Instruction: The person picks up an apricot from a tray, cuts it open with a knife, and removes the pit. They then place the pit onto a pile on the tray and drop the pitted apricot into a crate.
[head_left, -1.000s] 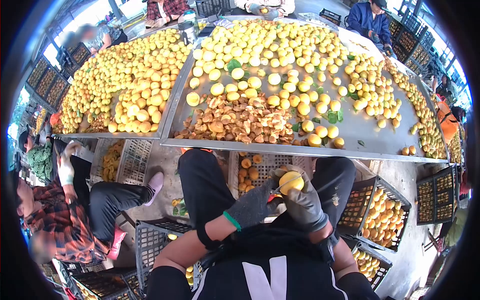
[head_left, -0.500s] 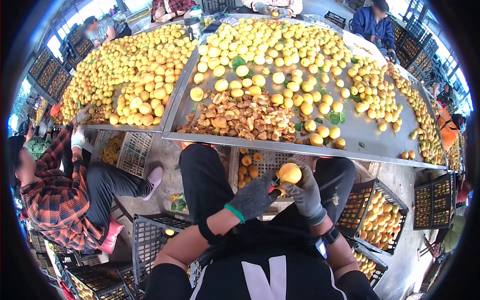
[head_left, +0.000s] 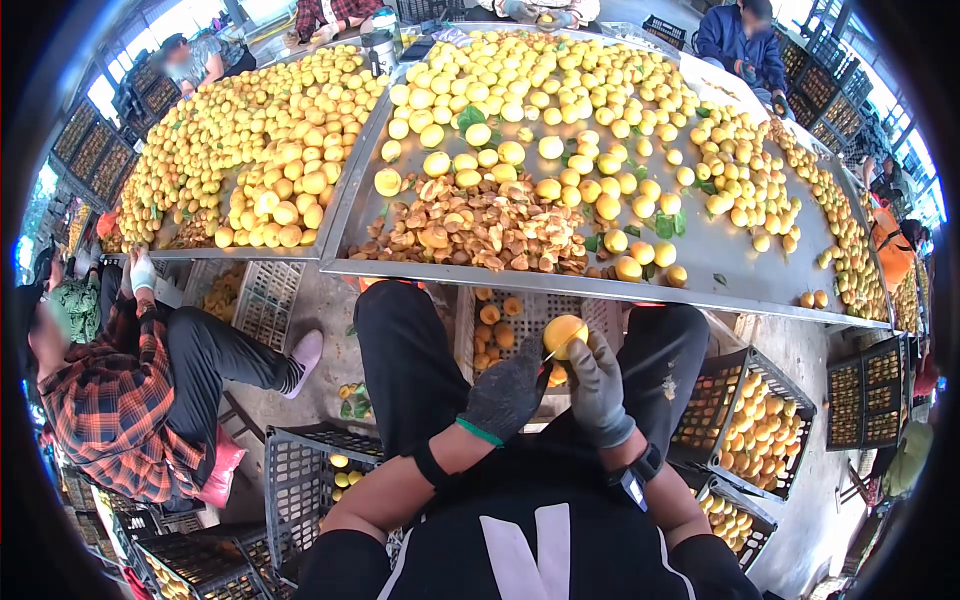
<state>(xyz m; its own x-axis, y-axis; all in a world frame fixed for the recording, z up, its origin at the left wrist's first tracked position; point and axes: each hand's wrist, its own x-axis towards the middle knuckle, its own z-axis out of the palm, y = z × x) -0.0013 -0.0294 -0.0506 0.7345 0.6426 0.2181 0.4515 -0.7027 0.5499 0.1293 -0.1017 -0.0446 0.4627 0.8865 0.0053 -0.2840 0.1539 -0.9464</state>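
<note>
A person in an orange-and-black checked shirt [head_left: 120, 420] sits at the left, a pale pink shoe [head_left: 306, 350] on one foot. Near the counter's [head_left: 740, 281] far edge stands a bottle [head_left: 379, 54]; a person in a blue jacket [head_left: 722, 38] is beyond it, towards the right.

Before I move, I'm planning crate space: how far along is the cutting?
Partway, it seems. Done: a pile of cut pieces on the metal table. In hand: a yellow fruit in the right hand, a blade in the left hand. Remaining: many whole fruits there.
</note>
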